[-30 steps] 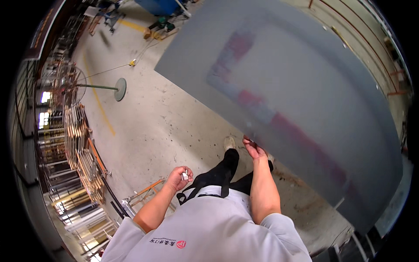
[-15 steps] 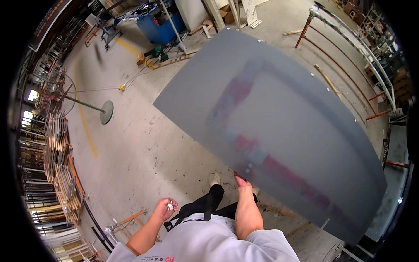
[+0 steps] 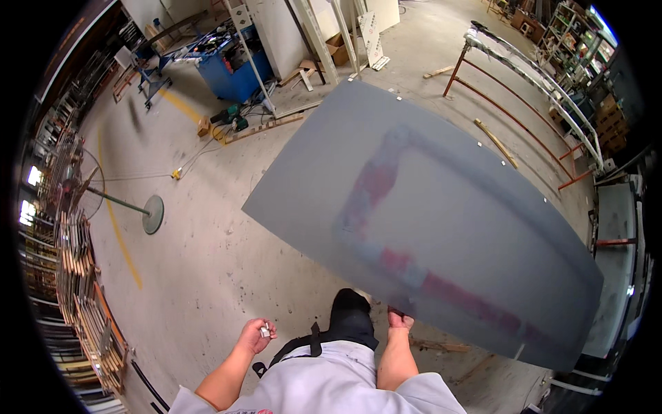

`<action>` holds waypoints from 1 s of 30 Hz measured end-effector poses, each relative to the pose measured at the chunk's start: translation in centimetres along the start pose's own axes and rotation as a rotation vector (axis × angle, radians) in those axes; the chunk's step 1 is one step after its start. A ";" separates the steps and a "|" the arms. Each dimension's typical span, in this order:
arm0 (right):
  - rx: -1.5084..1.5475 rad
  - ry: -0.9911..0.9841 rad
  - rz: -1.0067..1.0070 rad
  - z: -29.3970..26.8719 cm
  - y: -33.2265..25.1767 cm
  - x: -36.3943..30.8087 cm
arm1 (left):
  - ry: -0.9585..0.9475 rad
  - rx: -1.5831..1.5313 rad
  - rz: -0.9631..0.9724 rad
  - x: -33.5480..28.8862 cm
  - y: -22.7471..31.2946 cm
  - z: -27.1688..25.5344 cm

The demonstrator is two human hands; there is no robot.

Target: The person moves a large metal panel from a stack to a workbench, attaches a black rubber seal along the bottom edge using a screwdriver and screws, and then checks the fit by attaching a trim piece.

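Note:
A large grey translucent panel [image 3: 455, 221], like frosted glass, lies ahead of me and to the right, with blurred red and blue-grey patches showing through it. Small white clip-like pieces [image 3: 398, 98] sit along its far edge. My left hand [image 3: 257, 336], low and left of the panel, is closed on a few small white pieces [image 3: 265, 331] of the same look. At the panel's near edge, my right hand [image 3: 400, 321] has its fingers curled in. Its fingertips are partly hidden, so what they pinch there cannot be made out.
A green-based stand fan [image 3: 153, 214] is on the left, with racks of long strips [image 3: 86, 297] beyond it. Farther off are a blue bin [image 3: 234, 72], a power tool [image 3: 231, 117] with cables and a red-and-white metal frame [image 3: 524, 96]. Wood sticks [image 3: 495, 143] lie on the floor.
My view has tilted, so the panel and the room sit lower in the picture. My right hand is still at the panel's near edge; the left still holds the white pieces.

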State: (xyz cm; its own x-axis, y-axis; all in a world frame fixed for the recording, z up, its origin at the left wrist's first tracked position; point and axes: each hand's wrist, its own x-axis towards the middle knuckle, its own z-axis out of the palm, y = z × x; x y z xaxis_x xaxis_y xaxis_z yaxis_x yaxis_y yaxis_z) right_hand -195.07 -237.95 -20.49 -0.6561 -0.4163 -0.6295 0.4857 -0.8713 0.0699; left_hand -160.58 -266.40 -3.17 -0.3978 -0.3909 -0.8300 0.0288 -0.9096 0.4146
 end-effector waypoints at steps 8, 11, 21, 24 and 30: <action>-0.063 0.112 -0.295 1.6 2.2 -2.2 | -0.170 0.301 -0.117 8.4 10.7 9.8; 0.000 0.236 -0.380 0.1 2.6 -2.5 | -0.250 0.369 -0.182 10.1 14.3 12.8; -0.256 0.403 -0.545 5.9 10.0 -10.8 | -0.514 0.499 -0.248 16.3 26.6 22.5; -0.383 0.340 -0.548 14.4 15.4 -10.5 | -0.742 0.404 -0.375 18.8 30.6 24.1; -0.553 -0.373 -0.393 33.9 38.4 2.6 | -0.904 0.183 -0.580 26.9 39.7 26.0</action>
State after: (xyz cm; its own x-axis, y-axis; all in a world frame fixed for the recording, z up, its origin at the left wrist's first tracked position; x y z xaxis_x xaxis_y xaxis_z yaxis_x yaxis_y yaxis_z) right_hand -197.72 -281.28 6.79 -0.9436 -0.2488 -0.2185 0.3301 -0.7575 -0.5632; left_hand -193.95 -309.40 0.63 -0.8363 0.4074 -0.3669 -0.4882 -0.8579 0.1602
